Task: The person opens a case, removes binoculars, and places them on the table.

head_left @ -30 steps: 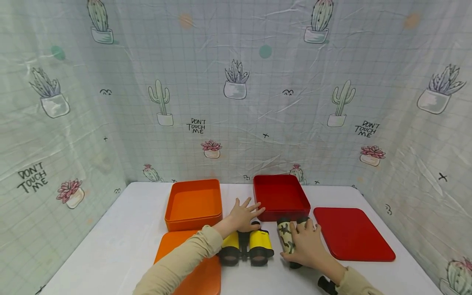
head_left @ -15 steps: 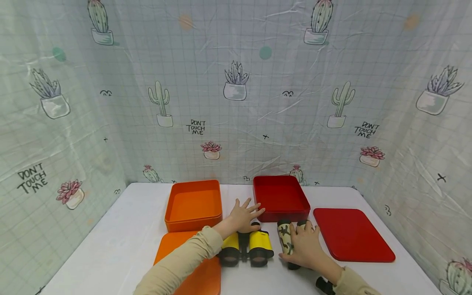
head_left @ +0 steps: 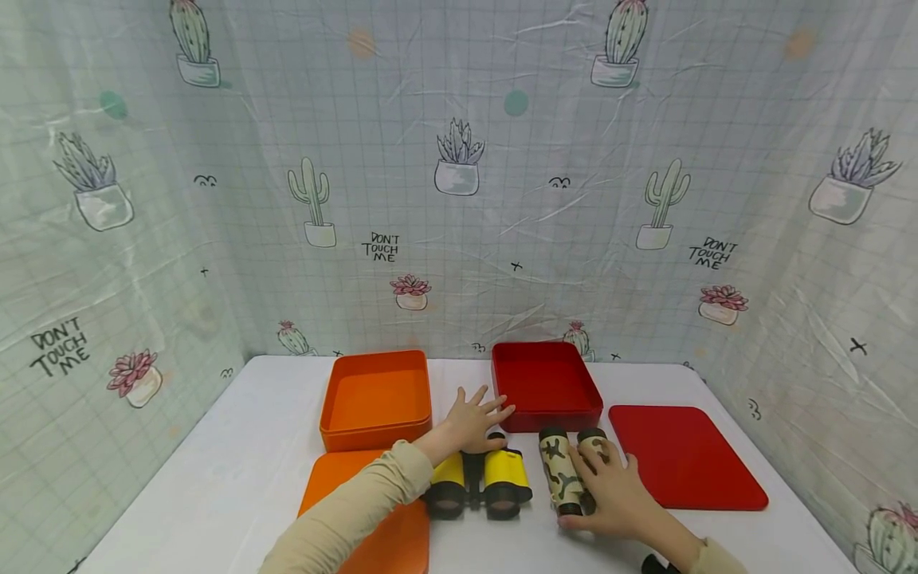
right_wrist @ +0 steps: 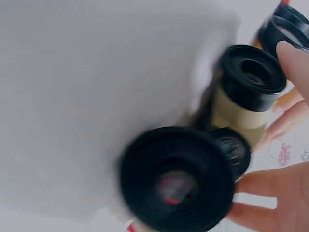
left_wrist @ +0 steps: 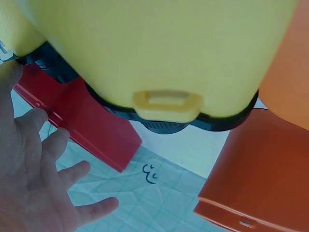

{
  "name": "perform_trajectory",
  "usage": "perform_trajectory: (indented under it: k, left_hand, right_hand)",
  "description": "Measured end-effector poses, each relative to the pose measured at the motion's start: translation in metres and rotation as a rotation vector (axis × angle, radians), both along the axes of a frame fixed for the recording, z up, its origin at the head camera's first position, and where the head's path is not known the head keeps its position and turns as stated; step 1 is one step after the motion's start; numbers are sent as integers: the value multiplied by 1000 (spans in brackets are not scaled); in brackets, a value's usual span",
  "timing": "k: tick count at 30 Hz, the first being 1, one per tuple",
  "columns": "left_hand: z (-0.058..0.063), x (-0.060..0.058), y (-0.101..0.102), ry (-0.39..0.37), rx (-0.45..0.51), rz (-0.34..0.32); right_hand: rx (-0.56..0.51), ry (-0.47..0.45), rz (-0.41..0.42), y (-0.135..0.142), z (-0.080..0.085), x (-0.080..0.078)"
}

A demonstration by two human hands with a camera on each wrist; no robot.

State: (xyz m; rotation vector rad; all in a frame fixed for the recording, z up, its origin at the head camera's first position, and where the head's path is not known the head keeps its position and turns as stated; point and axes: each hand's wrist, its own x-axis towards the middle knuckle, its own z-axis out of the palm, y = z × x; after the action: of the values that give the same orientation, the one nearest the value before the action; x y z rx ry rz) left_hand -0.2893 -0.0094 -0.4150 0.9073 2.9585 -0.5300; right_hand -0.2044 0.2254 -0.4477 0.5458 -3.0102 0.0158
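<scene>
Yellow-and-black binoculars (head_left: 505, 470) lie mid-table, and my left hand (head_left: 468, 422) is over their far side with fingers spread straight. In the left wrist view the thumb tip is right at the binoculars' black end, and the other fingers (left_wrist: 41, 150) hold nothing. To the right lie camouflage-patterned binoculars (head_left: 558, 470). My right hand (head_left: 617, 490) spreads over their right barrel, its thumb by the near end of the left barrel. Up close in the right wrist view, the black lens rim (right_wrist: 178, 212) is large, with fingers (right_wrist: 270, 193) extended beside the barrels.
An orange box (head_left: 376, 434) and a red box (head_left: 548, 420) stand at the back. An orange lid (head_left: 402, 542) lies at front left, partly under my left sleeve; a red lid (head_left: 688, 458) lies at right. A black object (head_left: 651, 564) shows beside my right sleeve. Patterned curtains surround the table.
My right hand has shifted right and slightly toward me across the camouflage binoculars, uncovering more of their left barrel. My left hand has stayed in place.
</scene>
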Motion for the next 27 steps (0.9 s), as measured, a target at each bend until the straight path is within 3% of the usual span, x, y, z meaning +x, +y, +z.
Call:
perform_trajectory:
  k: [13,27]
  left_hand:
    - [1,2,0,4,20,-7]
    - [1,2,1,10,3,-9]
  right_hand:
    - [-6,33,45,6,-6,1]
    - [-24,2,38,2,-3,-2]
